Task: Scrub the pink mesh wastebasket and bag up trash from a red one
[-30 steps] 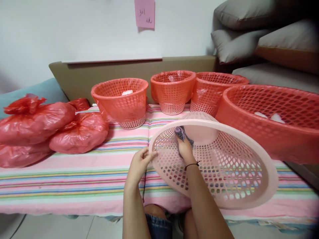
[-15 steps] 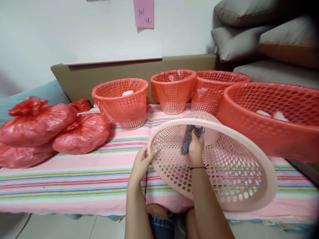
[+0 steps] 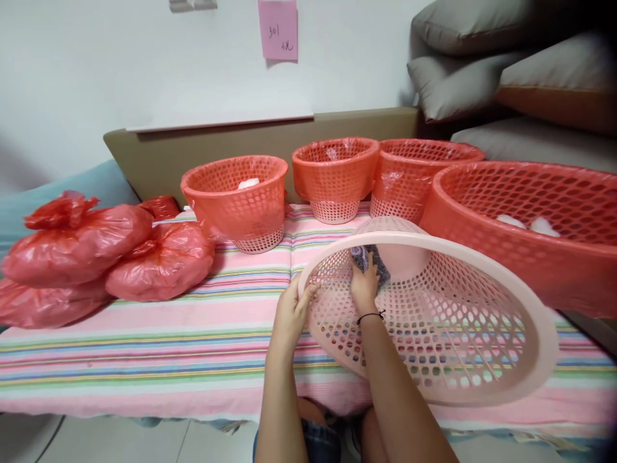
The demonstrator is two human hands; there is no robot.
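Note:
A pale pink plastic basket [image 3: 448, 360] with a perforated wall lies tipped on its side, its wide mouth facing me. My left hand [image 3: 293, 312] grips the basket's rim at the left, thumb inside and the other fingers behind it. Inside the basket, my right hand [image 3: 365, 283] is closed on a dark grey cloth [image 3: 380, 267] with a lilac patch, held against the inner wall near the base. A thin black band circles the right wrist.
Behind stand red-lined baskets [image 3: 234, 206], [image 3: 335, 167], [image 3: 424, 167] and a larger one [image 3: 520, 263] at right; two hold white items. Knotted red plastic bags [image 3: 161, 263] sit at left on a striped cloth [image 3: 144, 360]. Grey cushions [image 3: 463, 83] are stacked at back right.
My right hand has moved the cloth slightly left along the inner wall and turned it. The basket and my left hand have shifted a little to the right in view.

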